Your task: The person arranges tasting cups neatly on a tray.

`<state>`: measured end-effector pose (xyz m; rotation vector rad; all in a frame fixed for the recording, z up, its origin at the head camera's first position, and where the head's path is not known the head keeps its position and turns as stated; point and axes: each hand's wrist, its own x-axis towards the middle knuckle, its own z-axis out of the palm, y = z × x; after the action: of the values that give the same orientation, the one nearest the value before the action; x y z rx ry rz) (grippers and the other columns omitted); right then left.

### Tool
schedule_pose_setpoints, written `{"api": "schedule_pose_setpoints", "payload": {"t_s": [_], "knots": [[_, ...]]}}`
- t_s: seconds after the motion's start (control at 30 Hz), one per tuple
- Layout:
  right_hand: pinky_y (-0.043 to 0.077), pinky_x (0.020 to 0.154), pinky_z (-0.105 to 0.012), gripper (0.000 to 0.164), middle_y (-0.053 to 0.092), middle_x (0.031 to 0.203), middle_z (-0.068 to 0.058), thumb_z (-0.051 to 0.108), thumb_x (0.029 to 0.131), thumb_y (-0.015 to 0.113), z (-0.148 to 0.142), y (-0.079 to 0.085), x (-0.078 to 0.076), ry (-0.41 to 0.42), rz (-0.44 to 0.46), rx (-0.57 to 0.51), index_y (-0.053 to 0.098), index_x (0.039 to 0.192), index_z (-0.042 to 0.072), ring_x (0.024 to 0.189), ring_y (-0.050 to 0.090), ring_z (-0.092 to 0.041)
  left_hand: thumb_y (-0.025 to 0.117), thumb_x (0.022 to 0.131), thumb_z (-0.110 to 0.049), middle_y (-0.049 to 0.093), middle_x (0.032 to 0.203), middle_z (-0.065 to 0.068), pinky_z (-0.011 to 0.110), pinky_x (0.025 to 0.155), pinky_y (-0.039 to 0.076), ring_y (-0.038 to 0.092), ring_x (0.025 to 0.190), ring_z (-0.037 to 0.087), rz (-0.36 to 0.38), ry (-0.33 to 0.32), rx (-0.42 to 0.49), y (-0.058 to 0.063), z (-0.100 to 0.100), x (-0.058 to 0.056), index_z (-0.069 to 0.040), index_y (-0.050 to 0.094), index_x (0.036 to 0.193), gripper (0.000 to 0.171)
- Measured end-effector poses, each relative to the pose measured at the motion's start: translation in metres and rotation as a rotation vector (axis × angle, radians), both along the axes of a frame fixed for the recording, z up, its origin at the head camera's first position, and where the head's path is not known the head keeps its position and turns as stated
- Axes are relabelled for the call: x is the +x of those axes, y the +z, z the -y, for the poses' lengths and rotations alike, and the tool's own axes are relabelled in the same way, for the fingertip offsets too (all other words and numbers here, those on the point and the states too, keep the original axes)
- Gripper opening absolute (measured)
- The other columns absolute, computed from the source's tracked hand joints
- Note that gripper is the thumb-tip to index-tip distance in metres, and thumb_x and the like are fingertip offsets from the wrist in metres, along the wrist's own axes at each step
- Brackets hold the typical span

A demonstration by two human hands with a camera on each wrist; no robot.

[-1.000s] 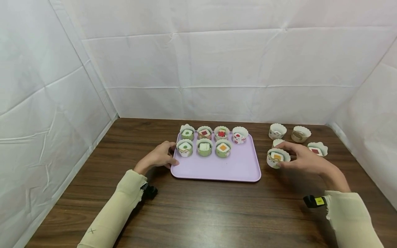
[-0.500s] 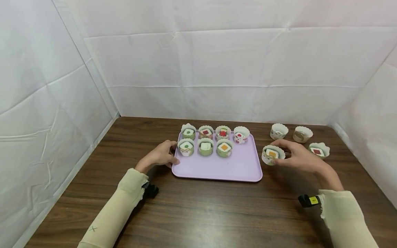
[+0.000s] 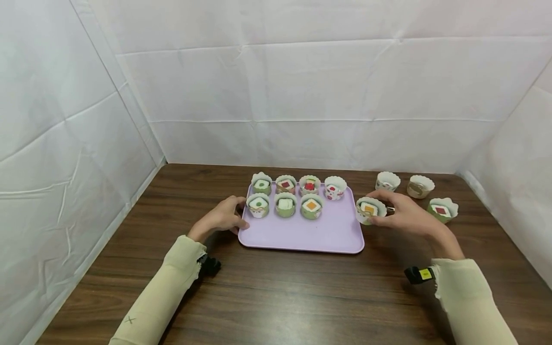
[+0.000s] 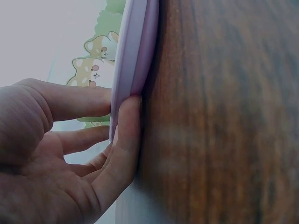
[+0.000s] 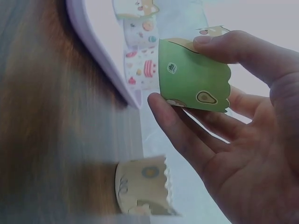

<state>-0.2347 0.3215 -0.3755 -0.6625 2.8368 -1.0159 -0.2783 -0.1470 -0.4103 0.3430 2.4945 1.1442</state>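
Note:
My left hand (image 3: 222, 215) grips the left edge of a lilac tray (image 3: 297, 237). In the left wrist view the tray's rim (image 4: 128, 60) lies between the fingers. Several paper cupcake cups stand in two rows on the tray, including one with an orange-and-white square (image 3: 311, 206). Between thumb and fingers, my right hand (image 3: 405, 213) holds a paper cupcake cup (image 3: 362, 216) with an orange-and-white square piece inside. It overlaps the tray's right edge in the head view. Seen from the right wrist, this cup (image 5: 194, 74) is green with an avocado print.
Right of the tray, a pale cup (image 3: 386, 181) and a brown cup (image 3: 420, 187) stand at the back of the dark wood table (image 3: 276, 297). A green cup (image 3: 442, 210) with a red-and-white square stands further right. White cloth (image 3: 302, 81) encloses the table.
My right hand has carried the cup leftward and slightly away from me, from the tabletop area to the tray's right edge. My left hand has stayed on the tray.

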Motion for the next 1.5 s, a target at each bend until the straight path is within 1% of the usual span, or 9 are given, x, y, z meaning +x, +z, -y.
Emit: {"api": "schedule_pose_setpoints", "payload": {"t_s": [0.17, 0.37, 0.47, 0.63, 0.8, 0.97, 1.1, 1.37, 1.5], "knots": [[0.054, 0.084, -0.021, 0.045, 0.068, 0.118, -0.003, 0.023, 0.09, 0.081, 0.012, 0.002, -0.007, -0.004, -0.005, 0.012, 0.064, 0.131, 0.016, 0.104, 0.061, -0.018, 0.075, 0.086, 0.005, 0.041, 0.141, 0.029, 0.032, 0.064, 0.066, 0.064, 0.081, 0.022, 0.0, -0.001, -0.002, 0.0, -0.001, 0.001, 0.008, 0.036, 0.155, 0.079], [0.055, 0.089, -0.024, 0.047, 0.067, 0.125, -0.01, 0.02, 0.091, 0.079, 0.025, 0.001, -0.017, 0.013, -0.012, -0.017, 0.062, 0.134, 0.01, 0.108, 0.061, -0.023, 0.075, 0.084, 0.008, 0.043, 0.133, 0.029, 0.032, 0.063, 0.066, 0.064, 0.08, 0.024, -0.015, -0.011, 0.01, 0.001, -0.001, 0.002, 0.008, 0.045, 0.148, 0.071], [0.056, 0.088, -0.026, 0.051, 0.067, 0.129, -0.013, 0.021, 0.091, 0.079, 0.032, -0.001, -0.021, -0.005, -0.021, -0.01, 0.06, 0.137, 0.008, 0.111, 0.062, -0.025, 0.075, 0.084, 0.008, 0.043, 0.132, 0.029, 0.033, 0.063, 0.066, 0.064, 0.081, 0.024, -0.016, -0.01, 0.014, 0.001, -0.001, 0.002, 0.008, 0.046, 0.147, 0.07], [0.055, 0.081, -0.028, 0.055, 0.068, 0.122, -0.017, 0.02, 0.089, 0.081, 0.047, -0.007, -0.027, -0.065, -0.015, -0.016, 0.059, 0.136, 0.003, 0.104, 0.063, -0.027, 0.076, 0.084, 0.007, 0.044, 0.133, 0.029, 0.033, 0.063, 0.066, 0.064, 0.083, 0.026, -0.017, -0.011, 0.008, 0.0, 0.0, 0.001, 0.008, 0.045, 0.148, 0.071], [0.051, 0.087, -0.036, 0.055, 0.067, 0.127, -0.02, 0.019, 0.086, 0.082, 0.06, -0.015, -0.029, -0.123, -0.013, 0.011, 0.06, 0.134, 0.004, 0.107, 0.061, -0.03, 0.075, 0.085, 0.007, 0.043, 0.134, 0.029, 0.032, 0.064, 0.066, 0.065, 0.082, 0.026, -0.02, -0.017, 0.001, -0.001, 0.0, 0.0, 0.008, 0.045, 0.148, 0.07], [0.052, 0.091, -0.049, 0.056, 0.066, 0.131, -0.022, 0.023, 0.087, 0.082, 0.067, -0.022, -0.029, -0.135, -0.063, 0.102, 0.061, 0.134, 0.004, 0.11, 0.061, -0.033, 0.073, 0.086, 0.007, 0.042, 0.134, 0.03, 0.03, 0.063, 0.066, 0.065, 0.081, 0.024, -0.021, -0.031, 0.004, 0.0, -0.001, 0.003, 0.01, 0.044, 0.147, 0.068], [0.054, 0.096, -0.055, 0.058, 0.065, 0.133, -0.024, 0.024, 0.086, 0.082, 0.07, -0.027, -0.031, -0.134, -0.072, 0.115, 0.06, 0.136, 0.002, 0.117, 0.062, -0.038, 0.074, 0.086, 0.006, 0.043, 0.134, 0.029, 0.031, 0.064, 0.066, 0.065, 0.084, 0.026, -0.022, -0.025, 0.004, 0.001, -0.001, 0.003, 0.009, 0.045, 0.147, 0.068], [0.052, 0.102, -0.059, 0.063, 0.062, 0.138, -0.027, 0.026, 0.087, 0.081, 0.073, -0.032, -0.032, -0.147, -0.029, 0.124, 0.058, 0.139, 0.0, 0.128, 0.058, -0.044, 0.076, 0.084, 0.006, 0.044, 0.135, 0.03, 0.034, 0.063, 0.066, 0.065, 0.082, 0.026, -0.033, -0.023, -0.009, 0.0, 0.001, 0.003, 0.008, 0.046, 0.147, 0.069], [0.053, 0.1, -0.058, 0.063, 0.063, 0.136, -0.027, 0.027, 0.087, 0.08, 0.073, -0.032, -0.031, -0.166, -0.018, 0.12, 0.058, 0.14, 0.001, 0.126, 0.059, -0.043, 0.075, 0.085, 0.006, 0.043, 0.136, 0.03, 0.033, 0.063, 0.066, 0.065, 0.081, 0.025, -0.023, -0.017, -0.006, 0.0, 0.0, 0.002, 0.008, 0.043, 0.15, 0.072]]}}
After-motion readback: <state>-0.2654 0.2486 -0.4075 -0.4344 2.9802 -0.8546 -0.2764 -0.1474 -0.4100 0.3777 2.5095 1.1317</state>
